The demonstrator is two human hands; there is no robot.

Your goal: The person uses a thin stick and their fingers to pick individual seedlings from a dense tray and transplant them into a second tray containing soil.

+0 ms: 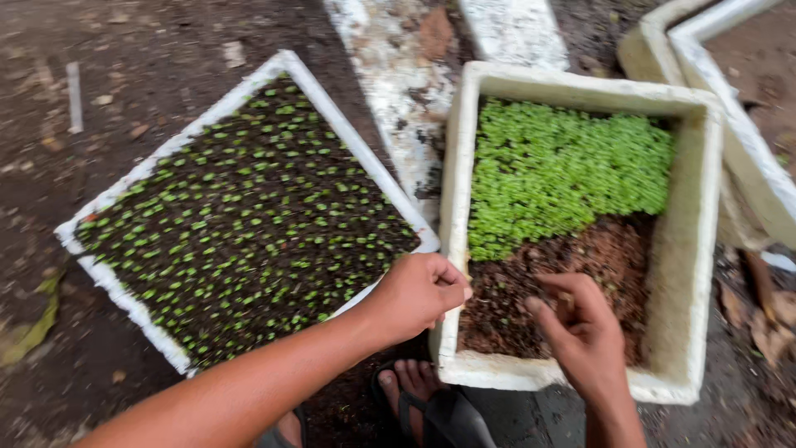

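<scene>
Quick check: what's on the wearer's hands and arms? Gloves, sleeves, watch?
Nothing. Left hand and right hand are bare: no gloves, rings or watch visible. The left forearm is bare along its whole visible length, no sleeve. Only the right wrist shows, also uncovered. No markings visible.

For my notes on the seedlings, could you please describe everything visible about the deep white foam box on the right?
The deep white foam box is rectangular, thick-walled and soil-stained, resting on the ground. Dense bright green seedlings fill its far part; bare brown soil lies nearer. The left hand rests at its left rim; the right hand reaches into the soil.
</scene>
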